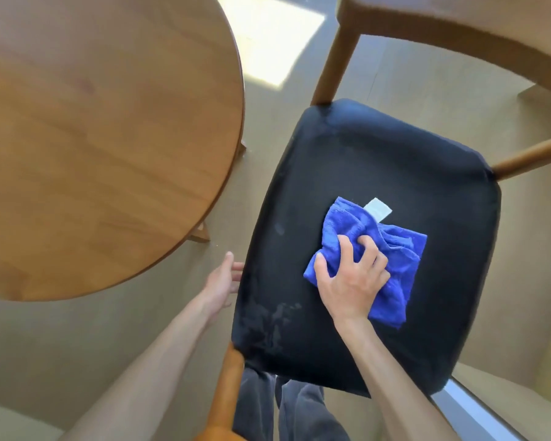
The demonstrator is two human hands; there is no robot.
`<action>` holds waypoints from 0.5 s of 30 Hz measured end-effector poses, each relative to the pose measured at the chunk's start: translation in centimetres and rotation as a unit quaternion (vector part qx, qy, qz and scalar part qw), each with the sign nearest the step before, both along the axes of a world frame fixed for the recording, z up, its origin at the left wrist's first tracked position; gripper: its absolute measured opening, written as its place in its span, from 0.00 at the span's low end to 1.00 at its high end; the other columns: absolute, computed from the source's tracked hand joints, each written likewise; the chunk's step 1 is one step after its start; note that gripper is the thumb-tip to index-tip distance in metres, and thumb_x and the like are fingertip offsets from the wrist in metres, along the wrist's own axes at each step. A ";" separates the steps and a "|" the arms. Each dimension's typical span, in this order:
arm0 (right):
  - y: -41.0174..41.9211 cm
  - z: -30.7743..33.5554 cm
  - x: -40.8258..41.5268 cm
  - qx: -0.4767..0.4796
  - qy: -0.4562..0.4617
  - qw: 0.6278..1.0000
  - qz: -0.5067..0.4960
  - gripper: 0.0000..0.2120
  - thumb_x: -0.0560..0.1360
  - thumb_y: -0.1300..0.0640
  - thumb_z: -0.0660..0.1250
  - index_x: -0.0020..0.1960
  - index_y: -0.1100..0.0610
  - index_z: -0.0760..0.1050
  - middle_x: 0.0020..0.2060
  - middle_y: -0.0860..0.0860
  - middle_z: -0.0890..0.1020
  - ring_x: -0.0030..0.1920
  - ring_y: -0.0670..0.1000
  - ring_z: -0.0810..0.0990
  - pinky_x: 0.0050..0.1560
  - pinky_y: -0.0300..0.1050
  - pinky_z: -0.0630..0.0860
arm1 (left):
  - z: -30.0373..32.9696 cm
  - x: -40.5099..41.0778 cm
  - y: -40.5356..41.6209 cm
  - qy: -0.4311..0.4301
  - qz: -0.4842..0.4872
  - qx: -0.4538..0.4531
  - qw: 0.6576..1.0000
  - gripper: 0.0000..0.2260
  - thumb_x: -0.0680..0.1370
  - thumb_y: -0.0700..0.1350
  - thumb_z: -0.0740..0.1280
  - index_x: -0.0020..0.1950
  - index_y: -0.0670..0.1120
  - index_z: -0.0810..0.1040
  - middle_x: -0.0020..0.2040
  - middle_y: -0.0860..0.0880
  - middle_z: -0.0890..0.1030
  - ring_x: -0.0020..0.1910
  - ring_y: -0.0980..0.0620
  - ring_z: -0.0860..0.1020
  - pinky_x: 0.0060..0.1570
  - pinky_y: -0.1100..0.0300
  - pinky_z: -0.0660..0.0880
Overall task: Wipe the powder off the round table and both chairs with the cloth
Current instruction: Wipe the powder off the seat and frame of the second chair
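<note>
Wiping the black seat (379,173) of the chair (341,55) was the step in hand, as I judged it. My right hand (352,275) lay on the blue cloth (395,249), fingers curled into its bunched folds and gripping it, and the cloth sat flat on the seat, a little right of the seat's middle, with its white label (378,209) poking out at the far edge. My left hand (221,281) hung beside the seat's left edge, fingers straight and relaxed, holding nothing; whether the fingertips touched the edge I could not tell.

Pale smears of powder (274,326) showed at the near left corner of the seat, with a fainter mark (279,229) further up the left side. To do the step well, I reckoned I should press the cloth flat and draw it in overlapping strokes toward those smears, gathering the powder into the folds and not pushing it over the edge onto the floor (159,338). Steadying the seat with the free hand would probably help.

The round table (93,138) stood just to the left, its top showing no powder I could make out.

No containers were in view; nothing held anything except the cloth, and any powder caught in it was too fine to see.
</note>
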State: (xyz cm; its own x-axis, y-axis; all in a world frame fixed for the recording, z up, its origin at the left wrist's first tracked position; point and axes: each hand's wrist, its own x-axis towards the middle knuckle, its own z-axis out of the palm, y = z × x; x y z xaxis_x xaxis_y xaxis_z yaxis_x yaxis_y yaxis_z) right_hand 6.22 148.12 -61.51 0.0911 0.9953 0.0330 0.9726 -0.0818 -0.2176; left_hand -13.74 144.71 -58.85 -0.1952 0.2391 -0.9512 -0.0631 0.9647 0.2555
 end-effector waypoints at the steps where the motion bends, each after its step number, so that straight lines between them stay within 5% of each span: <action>1: -0.2 0.0 0.0 0.006 0.003 1.000 0.004 0.18 0.70 0.46 0.67 0.54 0.55 0.79 0.56 0.59 0.77 0.49 0.63 0.74 0.40 0.54 0.69 | -0.1 0.1 0.1 -0.003 0.002 0.000 1.000 0.21 0.83 0.58 0.46 0.60 0.48 0.73 0.58 0.48 0.75 0.58 0.47 0.73 0.68 0.43 0.64; 4: -1.0 0.4 -0.4 0.001 0.010 0.999 0.032 0.15 0.72 0.48 0.67 0.54 0.55 0.80 0.56 0.59 0.77 0.48 0.62 0.74 0.40 0.53 0.69 | -0.5 0.0 0.2 0.002 0.020 0.003 1.000 0.22 0.84 0.57 0.46 0.59 0.46 0.74 0.58 0.45 0.77 0.56 0.46 0.75 0.61 0.47 0.69; 8: -0.2 1.6 2.0 0.003 -0.039 0.987 0.155 0.19 0.70 0.43 0.71 0.57 0.52 0.80 0.59 0.60 0.77 0.51 0.64 0.75 0.44 0.56 0.70 | -0.7 0.2 0.0 -0.002 0.025 0.004 1.000 0.21 0.84 0.57 0.47 0.60 0.47 0.74 0.58 0.46 0.76 0.58 0.46 0.74 0.63 0.46 0.68; 12: 1.5 3.0 3.6 -0.143 -0.118 0.971 0.148 0.45 0.63 0.26 0.63 0.75 0.45 0.64 0.75 0.64 0.59 0.71 0.68 0.62 0.61 0.70 0.64 | -0.8 0.3 -0.3 -0.005 0.034 0.014 0.999 0.19 0.84 0.57 0.48 0.60 0.49 0.73 0.55 0.48 0.76 0.56 0.48 0.73 0.57 0.50 0.69; 15: 1.2 3.0 3.5 -0.220 -0.113 0.954 0.170 0.49 0.63 0.23 0.60 0.78 0.44 0.53 0.78 0.62 0.47 0.76 0.67 0.48 0.66 0.74 0.56 | -1.0 0.2 -0.4 -0.007 0.028 0.011 1.000 0.18 0.83 0.57 0.48 0.60 0.49 0.73 0.56 0.48 0.76 0.55 0.48 0.74 0.57 0.49 0.70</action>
State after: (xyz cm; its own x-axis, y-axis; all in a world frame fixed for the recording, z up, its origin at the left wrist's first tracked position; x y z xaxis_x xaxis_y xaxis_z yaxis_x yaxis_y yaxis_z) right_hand 9.67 149.28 -58.55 -0.1985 0.8884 -0.4140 0.9774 0.2107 -0.0167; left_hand -13.55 144.36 -59.83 -0.1954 0.2496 -0.9484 -0.1210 0.9535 0.2759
